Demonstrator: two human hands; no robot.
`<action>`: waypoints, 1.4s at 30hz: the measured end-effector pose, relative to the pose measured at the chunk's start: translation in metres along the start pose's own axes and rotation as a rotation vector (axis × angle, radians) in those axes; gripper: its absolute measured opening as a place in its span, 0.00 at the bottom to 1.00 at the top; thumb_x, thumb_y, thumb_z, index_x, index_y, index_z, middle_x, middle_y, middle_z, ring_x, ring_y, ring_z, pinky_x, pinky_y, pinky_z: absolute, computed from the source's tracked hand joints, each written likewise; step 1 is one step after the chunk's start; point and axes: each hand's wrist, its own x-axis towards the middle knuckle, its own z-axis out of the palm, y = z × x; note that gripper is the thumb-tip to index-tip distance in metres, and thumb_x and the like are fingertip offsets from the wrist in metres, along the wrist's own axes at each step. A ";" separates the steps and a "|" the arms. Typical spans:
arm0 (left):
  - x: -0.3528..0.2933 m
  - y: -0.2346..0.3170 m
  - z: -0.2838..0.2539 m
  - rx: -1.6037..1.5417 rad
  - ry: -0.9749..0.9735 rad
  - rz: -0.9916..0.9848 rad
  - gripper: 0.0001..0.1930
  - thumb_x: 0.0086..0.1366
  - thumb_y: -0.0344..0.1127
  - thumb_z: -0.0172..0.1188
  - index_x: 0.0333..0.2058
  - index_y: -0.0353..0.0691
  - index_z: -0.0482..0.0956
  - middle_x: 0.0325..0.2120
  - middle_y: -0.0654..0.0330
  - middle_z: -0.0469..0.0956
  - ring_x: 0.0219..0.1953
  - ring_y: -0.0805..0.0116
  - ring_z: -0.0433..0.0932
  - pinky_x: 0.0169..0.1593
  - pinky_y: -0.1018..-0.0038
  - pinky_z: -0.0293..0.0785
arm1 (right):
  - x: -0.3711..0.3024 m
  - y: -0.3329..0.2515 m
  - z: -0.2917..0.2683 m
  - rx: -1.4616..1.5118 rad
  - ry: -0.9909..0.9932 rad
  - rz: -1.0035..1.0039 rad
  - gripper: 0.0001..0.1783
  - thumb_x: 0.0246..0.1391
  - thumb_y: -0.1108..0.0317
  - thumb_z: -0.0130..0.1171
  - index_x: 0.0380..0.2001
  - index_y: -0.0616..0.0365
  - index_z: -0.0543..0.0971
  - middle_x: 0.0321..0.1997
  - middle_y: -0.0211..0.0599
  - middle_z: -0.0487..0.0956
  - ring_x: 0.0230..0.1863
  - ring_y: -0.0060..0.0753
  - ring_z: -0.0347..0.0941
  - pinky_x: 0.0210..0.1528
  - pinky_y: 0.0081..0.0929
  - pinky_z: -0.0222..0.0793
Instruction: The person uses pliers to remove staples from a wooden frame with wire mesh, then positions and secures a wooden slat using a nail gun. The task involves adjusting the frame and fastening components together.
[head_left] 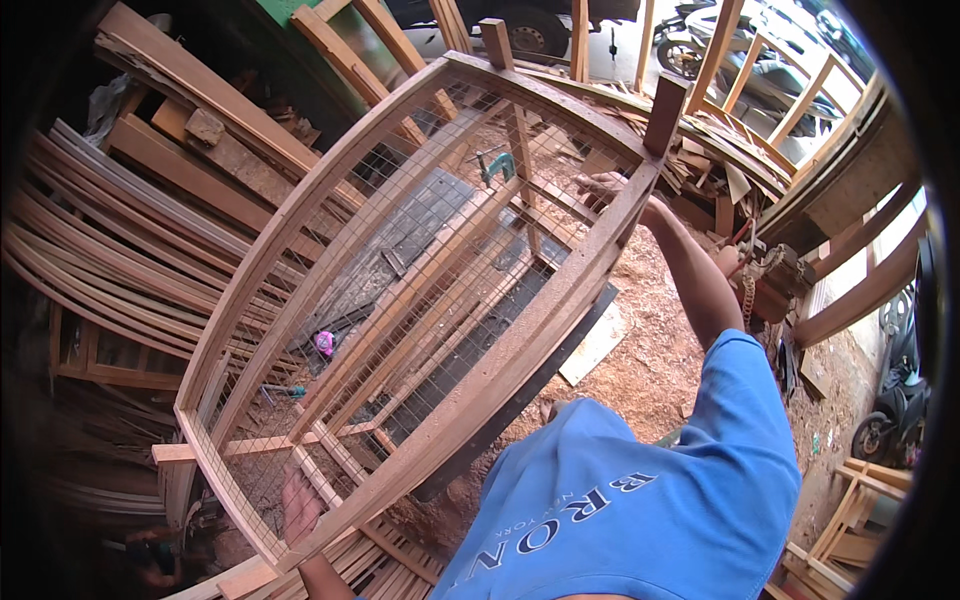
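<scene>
A large wooden frame with curved long rails and thin wire mesh across it fills the middle of the view, lying at a slant in front of me. My right hand reaches round its far right rail near the corner post, fingers curled and partly hidden by the wood and mesh. At the near left end, my left hand passes beneath the rail and shows through the mesh. Its fingers are stretched out beside a short wooden crosspiece.
Below the frame are a green clamp, a long wooden beam and a pink-purple round object. Curved wooden strips are stacked at left. Sawdust covers the ground. A vise stands at right; motorbikes are beyond.
</scene>
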 end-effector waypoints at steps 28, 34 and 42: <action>-0.055 -0.039 -0.023 -0.248 -0.315 0.254 0.16 0.75 0.46 0.53 0.54 0.45 0.70 0.35 0.63 0.77 0.32 0.74 0.77 0.31 0.74 0.75 | -0.257 -0.039 0.016 0.311 0.596 0.226 0.28 0.69 0.52 0.50 0.64 0.59 0.72 0.53 0.40 0.77 0.53 0.32 0.72 0.59 0.35 0.69; -0.055 -0.076 -0.003 -0.311 -0.193 0.264 0.17 0.75 0.47 0.53 0.55 0.45 0.69 0.37 0.62 0.77 0.35 0.72 0.77 0.34 0.72 0.75 | -0.247 0.004 0.017 0.451 0.638 0.227 0.28 0.70 0.52 0.48 0.64 0.59 0.72 0.55 0.41 0.77 0.54 0.33 0.72 0.61 0.36 0.68; -0.046 -0.097 0.036 -0.378 -0.068 0.266 0.19 0.75 0.48 0.52 0.57 0.45 0.68 0.41 0.60 0.77 0.38 0.70 0.77 0.37 0.70 0.76 | -0.200 0.042 0.004 0.544 0.620 0.245 0.27 0.71 0.53 0.46 0.64 0.60 0.71 0.56 0.42 0.76 0.56 0.35 0.71 0.63 0.37 0.67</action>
